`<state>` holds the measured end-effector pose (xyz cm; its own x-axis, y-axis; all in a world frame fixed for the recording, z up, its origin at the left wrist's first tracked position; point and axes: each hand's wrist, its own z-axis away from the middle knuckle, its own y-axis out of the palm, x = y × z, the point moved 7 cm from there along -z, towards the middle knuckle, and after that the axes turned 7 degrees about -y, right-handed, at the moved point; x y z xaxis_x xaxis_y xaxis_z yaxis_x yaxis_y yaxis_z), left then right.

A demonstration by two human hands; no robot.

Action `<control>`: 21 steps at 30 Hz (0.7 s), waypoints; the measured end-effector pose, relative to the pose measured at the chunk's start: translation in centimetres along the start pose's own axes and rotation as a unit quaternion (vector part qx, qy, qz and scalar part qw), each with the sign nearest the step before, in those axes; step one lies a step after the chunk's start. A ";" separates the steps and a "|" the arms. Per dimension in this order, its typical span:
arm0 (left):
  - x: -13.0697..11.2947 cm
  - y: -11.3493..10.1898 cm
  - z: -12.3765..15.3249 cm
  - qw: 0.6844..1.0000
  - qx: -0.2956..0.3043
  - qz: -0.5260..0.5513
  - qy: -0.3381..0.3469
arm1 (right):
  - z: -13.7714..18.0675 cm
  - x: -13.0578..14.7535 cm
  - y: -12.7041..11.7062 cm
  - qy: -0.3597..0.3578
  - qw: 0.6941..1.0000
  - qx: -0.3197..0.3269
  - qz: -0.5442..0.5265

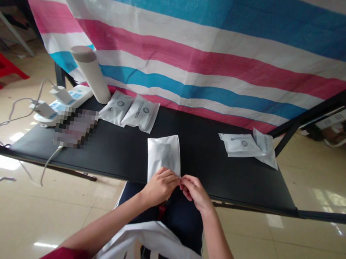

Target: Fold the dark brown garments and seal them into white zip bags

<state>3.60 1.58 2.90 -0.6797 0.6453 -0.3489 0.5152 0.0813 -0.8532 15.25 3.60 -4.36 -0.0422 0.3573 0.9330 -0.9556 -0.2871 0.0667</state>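
A white pouch [165, 154] with something darker showing through it lies at the front edge of the black table [123, 152]. My left hand [161, 185] is closed over the pouch's near end, its fingers wrapped there. At the pouch's near right corner, my right hand [195, 191] pinches with fingertips meeting those of the left; whether it grips the corner itself is hard to see. The pouch's near end is hidden under my left hand.
Printed white pouches [141, 113] lie at the back left, and two more overlapping pouches [242, 145] at the right. A pale bottle [90, 73], a power strip [65, 106] with plugs and a blurred-out device [76, 127] on a cable occupy the left end. Striped sheeting [188, 53] hangs behind.
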 end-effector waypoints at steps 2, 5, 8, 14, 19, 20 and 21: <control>-0.4 -0.2 0.4 1.000 -0.013 0.018 0.004 | -1.0 0.4 -0.1 -0.006 1.000 -0.018 0.001; -1.7 0.2 1.0 0.999 -0.003 0.044 0.014 | -3.7 1.6 -1.4 -0.041 0.995 -0.083 0.022; -3.0 0.9 1.5 0.998 0.002 0.057 0.020 | -6.8 3.2 -3.2 -0.078 0.987 -0.133 0.039; -2.4 0.9 1.2 0.998 -0.023 0.058 -0.022 | -10.3 4.9 -5.4 -0.121 0.976 -0.175 0.055; 1.7 -0.7 0.0 0.991 -0.035 0.046 -0.123 | -8.7 4.8 -5.7 -0.173 0.956 -0.237 -0.009; 2.5 -0.8 -0.2 0.989 -0.034 0.049 -0.136 | -8.2 4.6 -5.5 -0.172 0.956 -0.236 -0.013; 3.3 -0.7 -0.5 0.988 -0.032 0.055 -0.141 | -7.6 4.3 -5.3 -0.163 0.960 -0.228 -0.014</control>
<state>1.23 4.03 2.54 -0.7314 0.4166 -0.5399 0.6199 0.0762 -0.7810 17.95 13.43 -3.43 0.0077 0.0404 0.9992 -0.9863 0.1648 0.0009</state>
